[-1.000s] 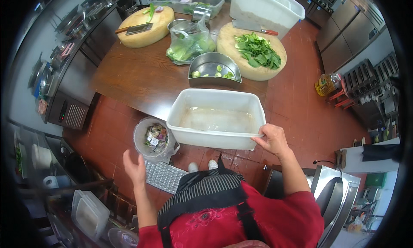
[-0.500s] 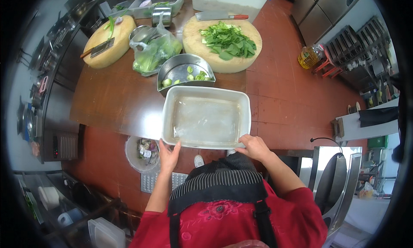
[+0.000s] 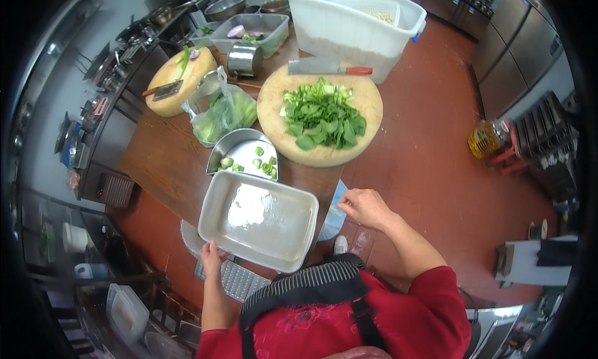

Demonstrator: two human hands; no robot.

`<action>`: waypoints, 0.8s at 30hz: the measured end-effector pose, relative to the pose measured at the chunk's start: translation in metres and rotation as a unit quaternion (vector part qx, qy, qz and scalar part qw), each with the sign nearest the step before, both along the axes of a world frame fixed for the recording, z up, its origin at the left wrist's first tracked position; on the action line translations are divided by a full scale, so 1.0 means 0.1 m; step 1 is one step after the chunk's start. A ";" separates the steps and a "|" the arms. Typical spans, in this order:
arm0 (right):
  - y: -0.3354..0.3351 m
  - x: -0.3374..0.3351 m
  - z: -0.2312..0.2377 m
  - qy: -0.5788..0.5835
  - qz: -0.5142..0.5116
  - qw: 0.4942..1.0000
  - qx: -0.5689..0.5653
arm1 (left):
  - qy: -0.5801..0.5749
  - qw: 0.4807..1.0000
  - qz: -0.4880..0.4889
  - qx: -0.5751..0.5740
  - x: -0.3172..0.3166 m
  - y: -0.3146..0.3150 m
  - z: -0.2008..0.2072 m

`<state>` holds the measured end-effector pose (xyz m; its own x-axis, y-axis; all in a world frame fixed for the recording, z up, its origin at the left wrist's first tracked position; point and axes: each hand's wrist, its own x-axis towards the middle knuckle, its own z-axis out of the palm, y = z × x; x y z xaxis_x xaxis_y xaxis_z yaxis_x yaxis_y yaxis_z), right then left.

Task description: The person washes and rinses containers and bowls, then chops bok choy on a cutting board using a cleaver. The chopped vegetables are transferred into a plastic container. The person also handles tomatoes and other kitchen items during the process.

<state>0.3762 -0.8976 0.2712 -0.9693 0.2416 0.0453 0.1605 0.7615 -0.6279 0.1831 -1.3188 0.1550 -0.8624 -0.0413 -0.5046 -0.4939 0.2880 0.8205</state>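
A pale rectangular tray [image 3: 265, 219], with a wet shine inside, lies tilted at the near edge of the wooden table. My left hand [image 3: 212, 259] grips its near left rim, the thumb up and the other fingers partly hidden. Off the tray's right side, my right hand [image 3: 367, 207] is held with curled fingers beside a light blue sheet-like thing [image 3: 334, 217] at the table's edge. Whether those fingers hold it, I cannot make out. Behind the tray, a half-round metal pan [image 3: 243, 150] contains several small pieces of green vegetable.
Chopped greens [image 3: 324, 115] and a cleaver [image 3: 330, 68] lie on a round chopping board [image 3: 274, 107]. A bag of greens [image 3: 224, 116] and a second board [image 3: 167, 72] with a knife stand left. Farther back are a large white bin [image 3: 355, 32] and an oil bottle [image 3: 488, 138].
My right hand has let go of the tray's near right corner and moved off it. The tray has turned and shifted left in view, my left hand still on it. My view has swung too.
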 end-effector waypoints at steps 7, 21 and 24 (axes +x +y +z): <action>0.76 -0.32 -0.02 -0.004 -0.048 0.997 0.066 | 0.071 0.995 0.027 -0.058 0.03 -0.05 -0.21; 2.78 -1.80 -0.30 0.064 -0.087 0.959 0.263 | 0.406 0.889 -0.011 -0.211 0.35 1.80 1.02; 3.22 -2.33 -0.52 -0.072 -0.023 0.940 0.332 | 0.374 0.897 -0.100 -0.212 0.50 2.87 1.08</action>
